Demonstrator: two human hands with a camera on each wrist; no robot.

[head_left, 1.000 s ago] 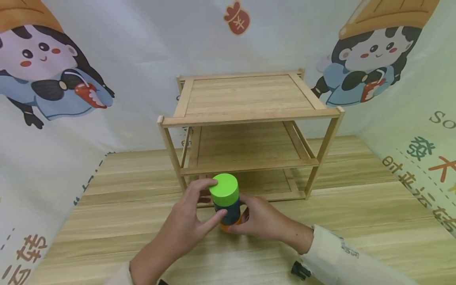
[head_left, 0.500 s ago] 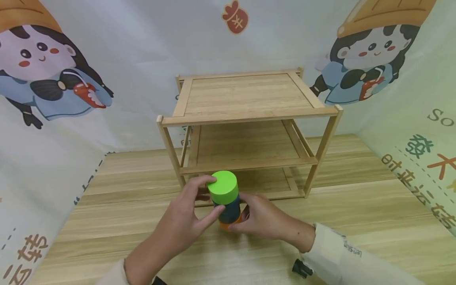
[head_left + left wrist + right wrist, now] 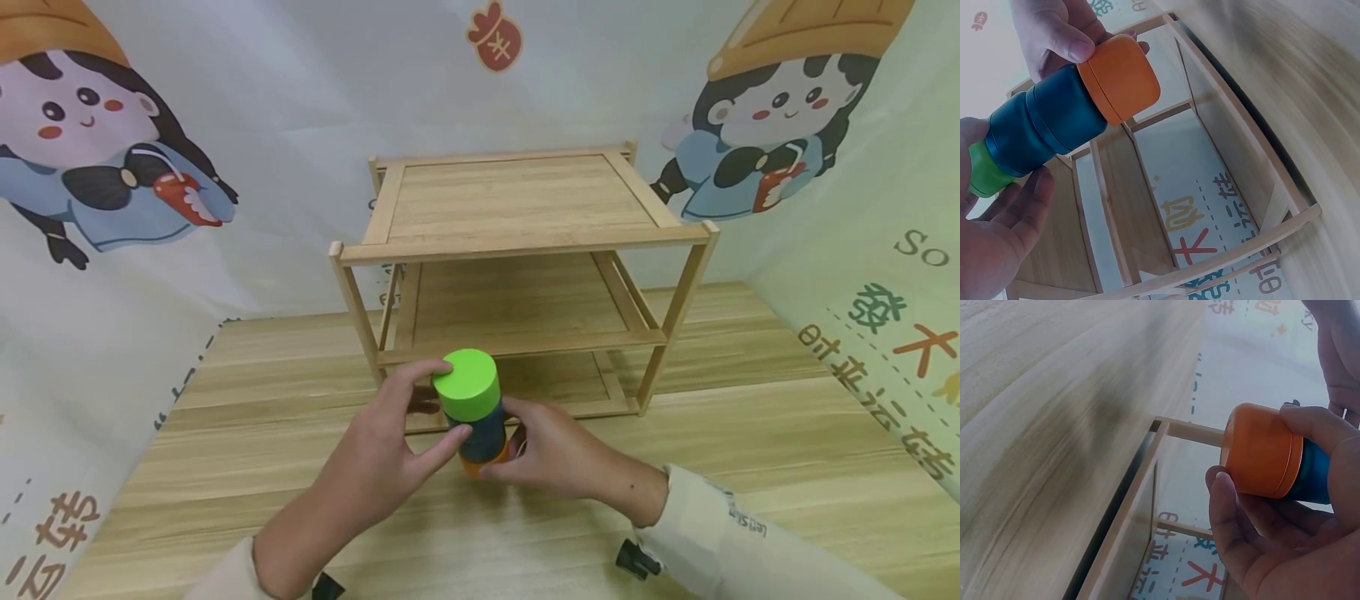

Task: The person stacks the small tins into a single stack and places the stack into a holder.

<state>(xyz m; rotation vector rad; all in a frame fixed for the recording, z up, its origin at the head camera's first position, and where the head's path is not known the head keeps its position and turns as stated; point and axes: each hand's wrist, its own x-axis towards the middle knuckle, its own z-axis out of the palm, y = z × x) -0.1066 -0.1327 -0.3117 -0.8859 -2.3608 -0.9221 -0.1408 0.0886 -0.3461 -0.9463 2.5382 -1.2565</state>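
Both hands hold one cylindrical container (image 3: 480, 433) upright in front of a wooden rack, with a bright green top, a dark blue body and an orange base. My left hand (image 3: 375, 450) grips its upper part, index finger at the green top's edge and thumb against the blue side. Lower down, my right hand (image 3: 551, 450) holds the orange base between thumb and fingers. The left wrist view shows the whole container (image 3: 1054, 115), its orange end away from the tabletop. In the right wrist view the right fingers curl under the orange end (image 3: 1260, 450), hiding part of the blue body.
Just behind the hands stands a three-tier wooden rack (image 3: 517, 242) on the wood-grain tabletop (image 3: 750, 467). A white cloth printed with cartoon figures and characters (image 3: 300, 100) hangs behind and along both sides. Black clips (image 3: 637, 560) sit by the wrists.
The container has risen slightly and shifted a little left, both hands moving with it. The left forearm has drifted left. Neither hand has let go.
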